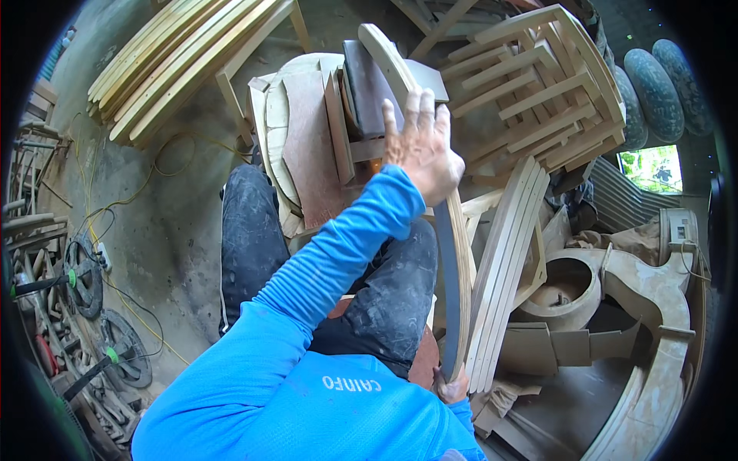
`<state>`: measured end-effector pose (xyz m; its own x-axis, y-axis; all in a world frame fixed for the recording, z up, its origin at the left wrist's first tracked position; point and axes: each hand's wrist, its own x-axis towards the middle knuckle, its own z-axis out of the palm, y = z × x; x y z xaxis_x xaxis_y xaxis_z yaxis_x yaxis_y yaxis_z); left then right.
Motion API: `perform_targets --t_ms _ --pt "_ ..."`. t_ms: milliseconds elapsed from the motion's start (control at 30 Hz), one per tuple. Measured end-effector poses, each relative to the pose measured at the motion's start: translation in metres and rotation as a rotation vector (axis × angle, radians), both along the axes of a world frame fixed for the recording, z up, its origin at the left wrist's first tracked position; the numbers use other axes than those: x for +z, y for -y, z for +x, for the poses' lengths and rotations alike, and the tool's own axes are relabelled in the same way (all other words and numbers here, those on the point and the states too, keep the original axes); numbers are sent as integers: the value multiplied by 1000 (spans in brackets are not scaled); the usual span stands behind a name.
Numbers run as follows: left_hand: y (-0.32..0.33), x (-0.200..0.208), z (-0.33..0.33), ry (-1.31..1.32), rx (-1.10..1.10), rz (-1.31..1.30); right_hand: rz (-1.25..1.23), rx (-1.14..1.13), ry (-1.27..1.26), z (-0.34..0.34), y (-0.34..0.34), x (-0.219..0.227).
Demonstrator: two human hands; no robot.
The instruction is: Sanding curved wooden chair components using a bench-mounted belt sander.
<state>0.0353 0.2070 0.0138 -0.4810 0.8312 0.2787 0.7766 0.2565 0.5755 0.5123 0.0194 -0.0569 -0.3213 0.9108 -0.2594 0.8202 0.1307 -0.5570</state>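
Note:
A long curved wooden piece (459,253) runs from beyond my knees back along my right side, its left face partly grey. My left hand (423,146) lies across its upper part, fingers stretched out and apart, palm hidden beneath. Close to my right hip, my right hand (452,384) is closed around the near end of this piece; some of its fingers are hidden. Under the far end is a machine or bench with a dark flat plate (369,88) and upright boards (337,127).
Stacked pale wooden strips (181,65) stand at far left. Slatted frames (550,88) are piled at far right, with several straight slats (507,280) leaning beside me. A large curved wooden part (653,284) lies at right. Cables (127,203) cross the left floor near wheels (84,276).

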Motion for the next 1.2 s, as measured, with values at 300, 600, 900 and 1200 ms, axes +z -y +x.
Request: perform_targets --t_ms 300,600,900,1200 --pt "-57 -27 -90 -64 61 -97 -94 16 -94 -78 -70 -44" --pt "-116 -51 -183 -120 128 -159 -48 106 -171 -158 -136 -62" --pt "-163 -41 -276 -289 -119 -433 95 186 -214 -244 -171 -23" --pt "-69 -25 -94 -141 24 -192 35 124 -166 -114 -115 -76"
